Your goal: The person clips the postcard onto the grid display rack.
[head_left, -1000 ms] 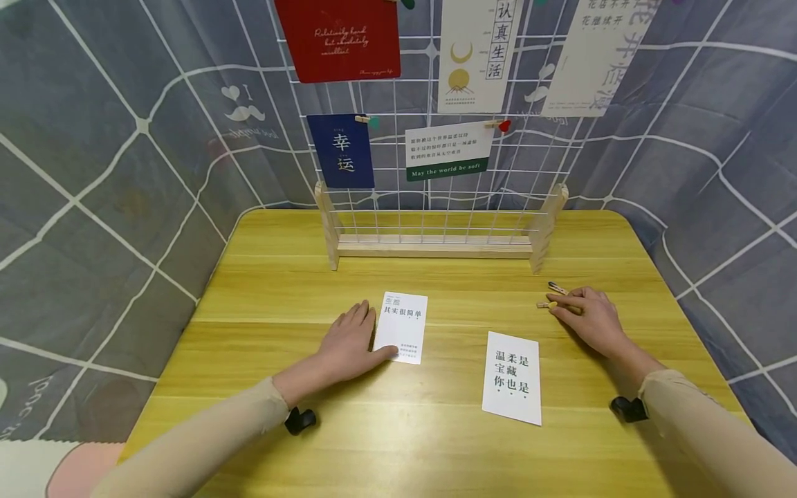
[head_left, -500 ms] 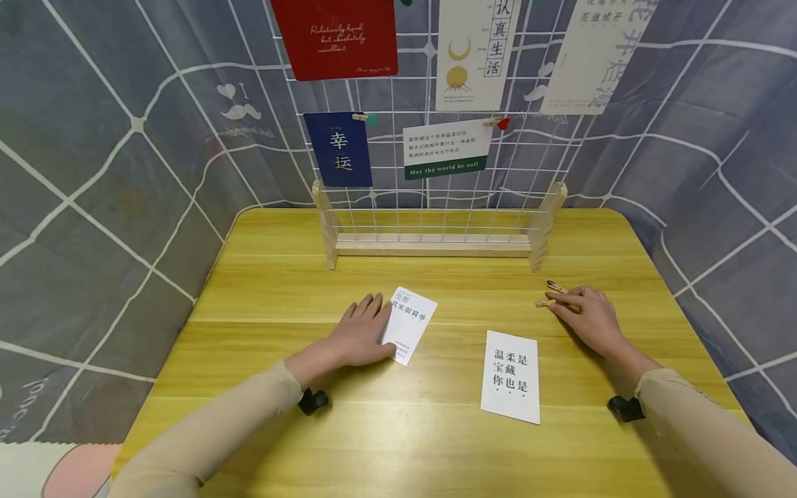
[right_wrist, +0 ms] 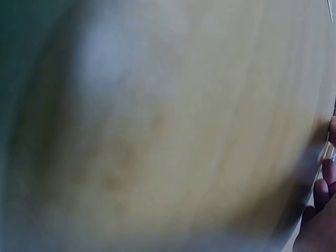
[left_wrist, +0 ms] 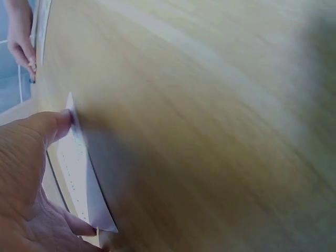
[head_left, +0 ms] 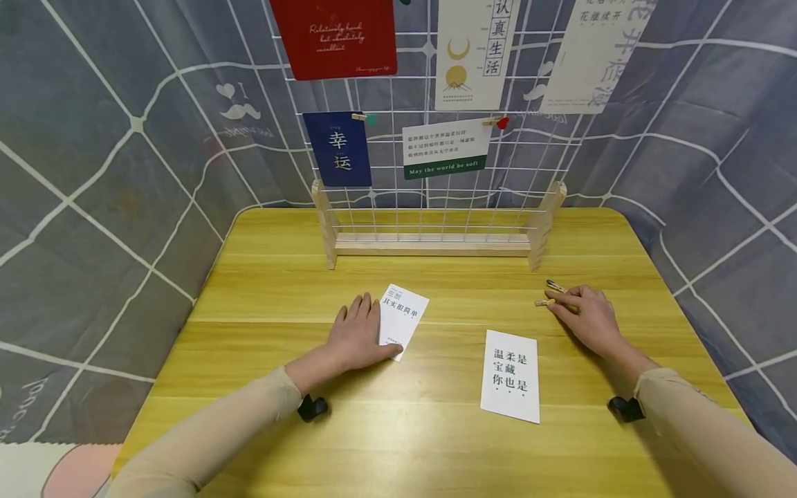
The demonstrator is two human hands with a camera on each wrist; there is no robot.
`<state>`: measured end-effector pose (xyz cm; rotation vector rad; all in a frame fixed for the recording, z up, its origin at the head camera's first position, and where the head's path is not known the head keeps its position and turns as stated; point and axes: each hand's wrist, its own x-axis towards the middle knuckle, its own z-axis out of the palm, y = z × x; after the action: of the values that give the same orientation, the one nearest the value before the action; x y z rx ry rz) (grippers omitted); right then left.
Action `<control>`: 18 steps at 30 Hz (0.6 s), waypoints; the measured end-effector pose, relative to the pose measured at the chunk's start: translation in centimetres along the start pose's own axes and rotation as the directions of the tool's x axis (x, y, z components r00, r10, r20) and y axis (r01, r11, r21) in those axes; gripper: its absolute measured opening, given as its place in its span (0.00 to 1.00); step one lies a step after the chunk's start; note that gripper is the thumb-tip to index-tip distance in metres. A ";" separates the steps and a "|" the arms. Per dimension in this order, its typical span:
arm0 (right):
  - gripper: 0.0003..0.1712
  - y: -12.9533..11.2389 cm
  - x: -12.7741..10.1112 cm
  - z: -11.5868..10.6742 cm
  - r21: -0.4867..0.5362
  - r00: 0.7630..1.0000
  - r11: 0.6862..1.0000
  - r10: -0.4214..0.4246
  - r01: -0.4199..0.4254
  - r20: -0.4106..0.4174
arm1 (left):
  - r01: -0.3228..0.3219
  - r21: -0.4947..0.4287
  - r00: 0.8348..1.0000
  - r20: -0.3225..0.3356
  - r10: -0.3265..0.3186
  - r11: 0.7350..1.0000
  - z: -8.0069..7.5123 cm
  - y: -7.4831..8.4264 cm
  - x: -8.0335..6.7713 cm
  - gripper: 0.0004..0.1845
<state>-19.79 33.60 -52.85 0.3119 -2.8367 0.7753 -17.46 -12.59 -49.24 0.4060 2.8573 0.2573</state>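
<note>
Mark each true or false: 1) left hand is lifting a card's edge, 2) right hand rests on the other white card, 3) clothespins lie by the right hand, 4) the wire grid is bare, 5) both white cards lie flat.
1. True: the left hand pinches the card, its edge raised.
2. False: the right hand is off the second card.
3. True: clothespins lie at its fingertips.
4. False: the grid holds clipped cards.
5. False: only the second card lies flat.
</note>
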 end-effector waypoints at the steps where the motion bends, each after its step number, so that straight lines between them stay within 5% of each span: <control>1: 0.20 0.0 0.0 0.0 0.000 1.000 1.000 -0.002 0.002 -0.005 | 0.000 -0.016 1.000 0.006 0.000 1.000 -0.1 0.0 0.0 0.60; 11: 0.20 -0.1 -0.2 0.1 0.011 1.000 1.000 0.011 -0.011 -0.006 | -0.015 -0.177 0.999 0.047 0.024 0.984 -1.1 0.4 0.5 0.54; 18: 0.20 -0.2 -0.3 0.0 0.022 0.999 0.999 0.034 -0.035 0.003 | -0.006 -0.057 1.000 0.011 0.007 0.998 -0.7 0.6 0.5 0.61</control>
<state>-19.50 33.45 -52.81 0.2680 -2.8448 0.8137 -17.99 -11.99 -48.59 0.4048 2.8301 0.3361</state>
